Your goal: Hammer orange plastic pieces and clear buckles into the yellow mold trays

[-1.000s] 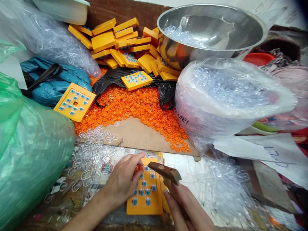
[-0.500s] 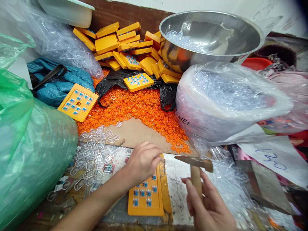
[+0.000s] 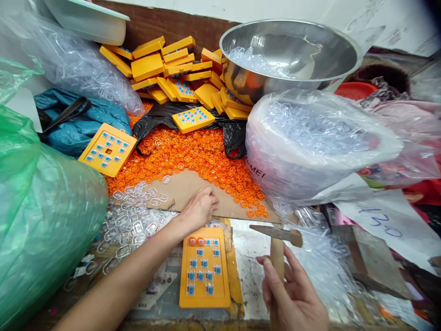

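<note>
A yellow panel [image 3: 204, 299] lies flat in front of me, with several blue switches in its openings. Two orange caps [image 3: 196, 242] sit side by side over the left end of its top row. My left hand [image 3: 201, 209] is just beyond the panel's far edge, over the cardboard, with its fingers curled together; whatever they might hold is hidden. To the right of the panel, my right hand [image 3: 292, 289] grips the wooden handle of a hammer [image 3: 277, 257], its metal head [image 3: 272, 232] upward.
Loose orange caps [image 3: 193, 151] are heaped beyond the cardboard [image 3: 179, 184]. Clear plastic pieces [image 3: 131, 225] lie at left beside a green bag [image 3: 51, 220]. Yellow panels [image 3: 148, 66] are piled at the back. A steel bowl [image 3: 292, 50] and a bag of clear pieces [image 3: 310, 151] stand right.
My left hand has moved away from me, off the panel onto the cardboard, uncovering the panel's top rows with the two orange caps. My right hand still holds the hammer in nearly the same place.
</note>
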`<control>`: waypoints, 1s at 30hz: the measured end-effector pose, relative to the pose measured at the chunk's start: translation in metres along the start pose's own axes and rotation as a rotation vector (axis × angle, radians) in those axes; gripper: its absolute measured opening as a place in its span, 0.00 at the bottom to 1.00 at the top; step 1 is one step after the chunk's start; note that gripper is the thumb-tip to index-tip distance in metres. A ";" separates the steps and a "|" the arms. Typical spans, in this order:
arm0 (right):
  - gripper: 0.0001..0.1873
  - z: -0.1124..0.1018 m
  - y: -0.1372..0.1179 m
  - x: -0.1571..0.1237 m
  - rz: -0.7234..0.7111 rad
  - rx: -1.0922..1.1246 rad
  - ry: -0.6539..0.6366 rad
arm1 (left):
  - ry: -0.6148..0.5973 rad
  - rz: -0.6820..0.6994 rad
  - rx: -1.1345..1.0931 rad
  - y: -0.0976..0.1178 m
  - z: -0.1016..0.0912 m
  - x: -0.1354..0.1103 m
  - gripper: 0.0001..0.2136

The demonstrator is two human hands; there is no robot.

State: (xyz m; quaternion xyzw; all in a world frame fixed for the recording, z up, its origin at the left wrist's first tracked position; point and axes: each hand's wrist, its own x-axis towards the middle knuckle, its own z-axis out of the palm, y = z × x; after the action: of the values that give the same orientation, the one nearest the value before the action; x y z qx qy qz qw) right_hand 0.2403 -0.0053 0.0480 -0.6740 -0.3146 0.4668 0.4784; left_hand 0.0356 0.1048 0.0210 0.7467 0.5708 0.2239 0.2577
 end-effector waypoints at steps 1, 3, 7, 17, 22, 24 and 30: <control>0.42 0.002 0.002 -0.001 -0.004 -0.041 -0.023 | 0.010 -0.002 -0.001 -0.002 -0.003 -0.003 0.11; 0.37 0.004 0.006 -0.003 -0.053 -0.145 -0.055 | 0.026 0.003 -0.020 0.002 -0.008 -0.014 0.10; 0.26 0.006 0.021 -0.010 -0.263 -0.255 -0.088 | 0.071 0.014 -0.090 0.024 -0.014 -0.054 0.15; 0.20 0.003 0.023 -0.017 -0.724 -0.444 -0.292 | 0.274 -0.012 -0.234 0.027 0.017 -0.101 0.23; 0.26 0.002 0.026 -0.012 -0.758 -0.496 -0.502 | 0.329 -0.047 -0.331 0.024 0.019 -0.102 0.24; 0.20 0.007 0.019 -0.003 -0.726 -0.493 -0.337 | 0.318 -0.070 -0.340 0.025 0.019 -0.103 0.23; 0.26 0.033 -0.022 0.058 -0.654 -0.836 -0.121 | 0.305 -0.096 -0.313 0.025 0.019 -0.101 0.22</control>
State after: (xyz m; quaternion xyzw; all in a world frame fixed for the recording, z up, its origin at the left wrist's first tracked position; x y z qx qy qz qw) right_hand 0.2313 0.0649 0.0463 -0.6458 -0.6944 0.1662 0.2704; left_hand 0.0412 -0.0009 0.0185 0.6271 0.5962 0.4076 0.2918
